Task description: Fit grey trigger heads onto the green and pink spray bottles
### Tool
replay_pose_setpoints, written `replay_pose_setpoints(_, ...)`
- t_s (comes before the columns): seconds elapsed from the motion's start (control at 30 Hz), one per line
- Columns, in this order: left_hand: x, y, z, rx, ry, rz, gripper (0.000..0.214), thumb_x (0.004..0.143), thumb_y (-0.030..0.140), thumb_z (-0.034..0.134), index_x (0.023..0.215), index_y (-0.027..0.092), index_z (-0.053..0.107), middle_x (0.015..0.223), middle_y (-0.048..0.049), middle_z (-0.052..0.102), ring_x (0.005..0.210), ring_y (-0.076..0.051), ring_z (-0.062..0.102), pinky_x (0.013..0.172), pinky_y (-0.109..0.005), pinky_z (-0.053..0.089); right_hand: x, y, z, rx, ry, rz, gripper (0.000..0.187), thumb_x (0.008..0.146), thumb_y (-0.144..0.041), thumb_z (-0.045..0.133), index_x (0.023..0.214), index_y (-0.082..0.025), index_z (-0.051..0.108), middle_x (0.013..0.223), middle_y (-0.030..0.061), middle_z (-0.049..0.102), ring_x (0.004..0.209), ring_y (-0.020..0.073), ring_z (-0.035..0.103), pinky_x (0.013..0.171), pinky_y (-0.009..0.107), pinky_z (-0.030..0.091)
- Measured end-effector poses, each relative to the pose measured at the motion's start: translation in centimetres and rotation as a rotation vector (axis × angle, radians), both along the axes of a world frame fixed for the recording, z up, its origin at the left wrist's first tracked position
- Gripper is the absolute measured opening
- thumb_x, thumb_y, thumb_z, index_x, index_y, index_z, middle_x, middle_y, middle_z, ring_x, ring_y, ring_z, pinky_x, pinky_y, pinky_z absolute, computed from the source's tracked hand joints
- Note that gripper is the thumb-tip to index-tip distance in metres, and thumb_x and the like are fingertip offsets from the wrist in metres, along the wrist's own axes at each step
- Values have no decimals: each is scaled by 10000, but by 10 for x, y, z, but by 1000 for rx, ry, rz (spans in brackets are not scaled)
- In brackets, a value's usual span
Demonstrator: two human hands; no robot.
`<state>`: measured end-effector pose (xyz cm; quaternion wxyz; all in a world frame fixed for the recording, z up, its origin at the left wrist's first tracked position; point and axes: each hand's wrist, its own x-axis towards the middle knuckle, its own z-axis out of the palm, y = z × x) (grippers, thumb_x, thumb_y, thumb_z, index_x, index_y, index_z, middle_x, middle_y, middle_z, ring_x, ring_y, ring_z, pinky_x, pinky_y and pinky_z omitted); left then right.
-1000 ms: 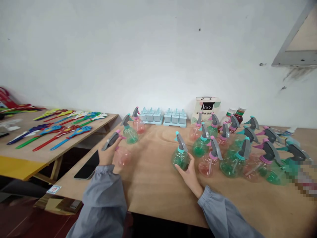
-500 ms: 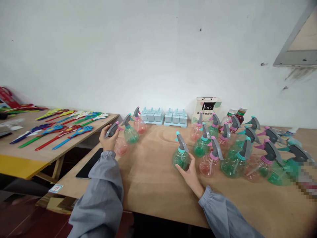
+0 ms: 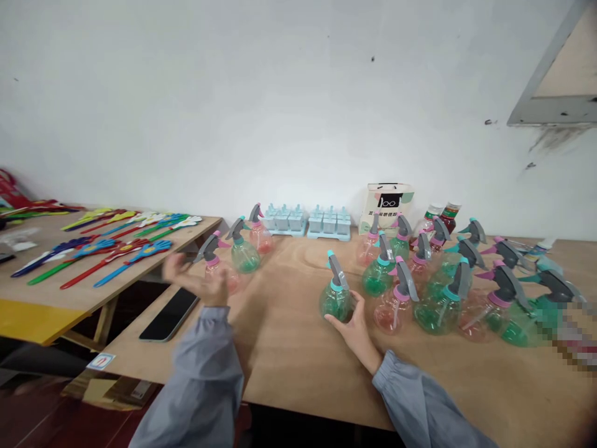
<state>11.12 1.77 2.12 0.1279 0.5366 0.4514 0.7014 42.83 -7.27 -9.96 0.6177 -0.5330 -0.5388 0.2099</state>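
Note:
My right hand (image 3: 355,326) cups the base of a green spray bottle (image 3: 336,294) that stands upright mid-table, fingers curled round its lower side. My left hand (image 3: 193,280) hovers blurred just in front of a pink spray bottle (image 3: 218,269) standing at the left of the plywood table (image 3: 289,348). Its fingers are spread and hold nothing. Behind that pink bottle stand a green bottle (image 3: 243,250) and another pink bottle (image 3: 259,231) in a diagonal row.
Several pink and green spray bottles (image 3: 448,286) crowd the table's right half. Blue ice-pop moulds (image 3: 308,221), a small carton (image 3: 389,205) and two drink bottles (image 3: 443,218) line the wall. A black phone (image 3: 168,314) lies at the left edge. A side table (image 3: 69,292) holds coloured hand clappers.
My left hand carried the pink spray bottle back toward the row, set it down and let go; the hand now sits open in front of it. My right hand stays on the green bottle.

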Motion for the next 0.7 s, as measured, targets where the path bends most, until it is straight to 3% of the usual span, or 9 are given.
replay_pose_setpoints(0.03, 19, -8, -1, 114, 2, 41, 861, 651, 735, 730, 1244, 163, 479, 1347, -149, 511, 1435, -414, 352, 1153, -530, 347, -1, 0, -1, -4, -8, -5, 856, 653, -587, 834, 1284, -217, 390, 1302, 143, 526, 1241, 336, 549, 1054, 539, 478)
replay_pose_setpoints(0.07, 41, -16, -3, 132, 65, -38, 885, 573, 689, 811, 1223, 168, 512, 1335, -156, 531, 1396, -413, 414, 1166, -523, 339, -2, -1, -2, -8, -18, -10, 871, 630, -592, 851, 1273, -222, 393, 1287, 137, 526, 1226, 335, 553, 1049, 541, 480)
replay_pose_setpoints(0.13, 89, -32, -7, -46, 200, -376, 864, 586, 539, 875, 1295, 197, 520, 1403, -166, 527, 1404, -384, 438, 1190, -499, 314, -4, -1, -4, -8, -37, -13, 895, 596, -598, 875, 1255, -230, 394, 1262, 125, 523, 1201, 330, 559, 1043, 544, 484)
replay_pose_setpoints(0.2, 134, -44, -12, -168, 181, -570, 991, 539, 480, 917, 1375, 197, 464, 1477, -190, 470, 1444, -386, 387, 1206, -508, 272, -4, -1, -6, 0, -47, 2, 915, 574, -608, 887, 1248, -232, 394, 1241, 117, 523, 1180, 325, 567, 1029, 543, 493)
replay_pose_setpoints(0.27, 170, -52, -16, -257, 144, -661, 1022, 547, 432, 925, 1404, 186, 427, 1462, -193, 473, 1437, -376, 389, 1194, -496, 279, -5, 0, -6, 12, -45, 19, 929, 559, -617, 892, 1245, -229, 400, 1220, 113, 532, 1163, 323, 577, 1017, 543, 503)
replay_pose_setpoints(0.33, 193, -55, -18, -319, 116, -633, 863, 639, 401, 876, 1361, 182, 458, 1328, -166, 559, 1339, -346, 487, 1149, -482, 330, -5, 0, -4, 17, -50, 27, 920, 565, -619, 888, 1244, -224, 409, 1208, 113, 545, 1153, 321, 586, 1005, 539, 514)
replay_pose_setpoints(0.47, 201, -51, -17, -315, 48, -539, 507, 728, 268, 754, 1198, 202, 575, 1116, -102, 644, 1116, -275, 604, 1078, -450, 396, 3, -16, 9, 40, -168, 46, 748, 674, -576, 842, 1217, -223, 469, 1188, 114, 585, 1139, 320, 609, 973, 525, 540)
replay_pose_setpoints(0.6, 186, -45, -11, -238, -81, -596, 385, 706, 219, 710, 1088, 229, 662, 1127, -75, 687, 1133, -250, 619, 1079, -403, 411, 37, -50, 29, 264, -404, 42, 291, 909, -358, 648, 1168, -275, 548, 1114, 82, 637, 1054, 269, 655, 932, 499, 558)
replay_pose_setpoints(0.7, 173, -39, -4, -277, -107, -650, 274, 713, 283, 714, 978, 212, 702, 1027, -72, 723, 1084, -256, 654, 1051, -403, 443, 68, -64, 46, 523, -434, -230, 308, 870, -315, 674, 1136, -288, 522, 1089, 83, 595, 1009, 271, 647, 915, 532, 558)
